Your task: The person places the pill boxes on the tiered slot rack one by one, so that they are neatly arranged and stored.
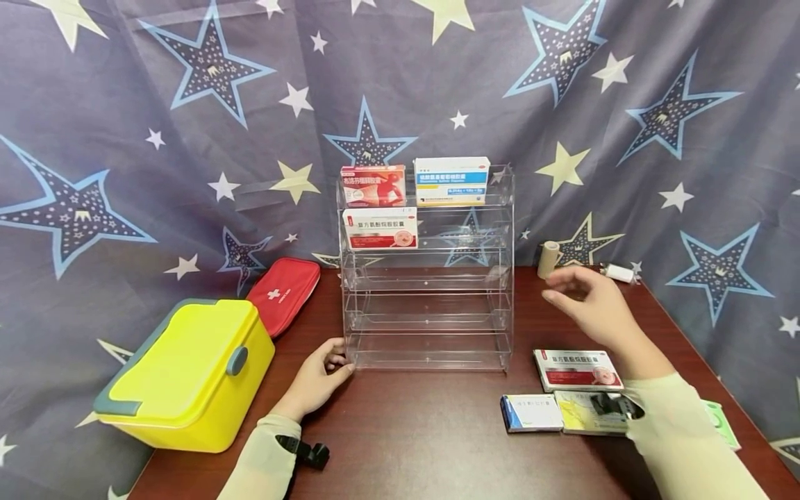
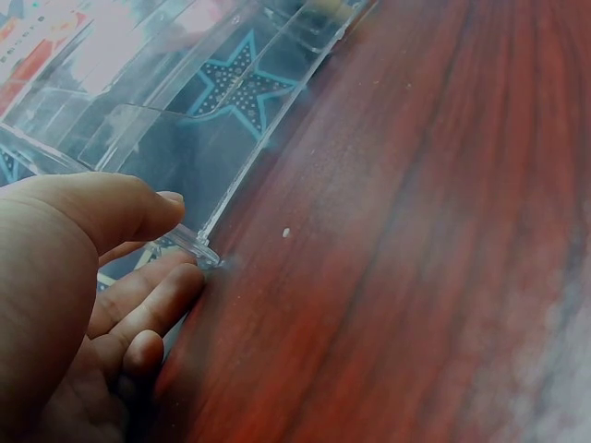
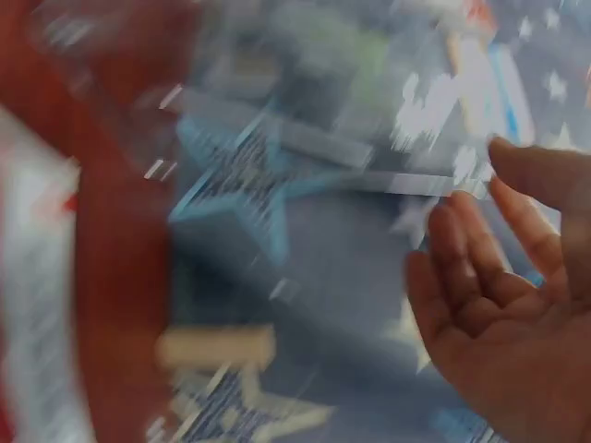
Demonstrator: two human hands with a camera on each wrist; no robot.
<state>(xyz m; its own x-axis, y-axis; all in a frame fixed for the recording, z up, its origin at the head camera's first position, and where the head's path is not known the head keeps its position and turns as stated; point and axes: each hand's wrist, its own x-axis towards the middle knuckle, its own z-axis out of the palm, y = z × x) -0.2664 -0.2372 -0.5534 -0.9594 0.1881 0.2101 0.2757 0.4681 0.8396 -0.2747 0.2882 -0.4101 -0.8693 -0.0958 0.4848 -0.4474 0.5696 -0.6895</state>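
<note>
A clear acrylic display rack (image 1: 427, 321) with several tiers stands in the middle of the table. My left hand (image 1: 317, 378) pinches its lower left front corner; in the left wrist view the thumb (image 2: 148, 210) lies on one side of the edge and the fingers on the other. My right hand (image 1: 590, 305) is raised to the right of the rack, empty, with fingers loosely bent. On the top tier sit a red medicine box (image 1: 373, 186) and a blue-and-white box (image 1: 451, 182). One tier below, at left, is a white-and-red box (image 1: 380, 229).
Right of the rack lie another white-and-red box (image 1: 578, 369), a blue-white box (image 1: 531, 413), a yellow box (image 1: 587, 411) and a partly hidden green box (image 1: 721, 423). A tan roll (image 1: 548, 259) stands behind. At left are a yellow case (image 1: 187, 375) and a red first-aid pouch (image 1: 284, 295).
</note>
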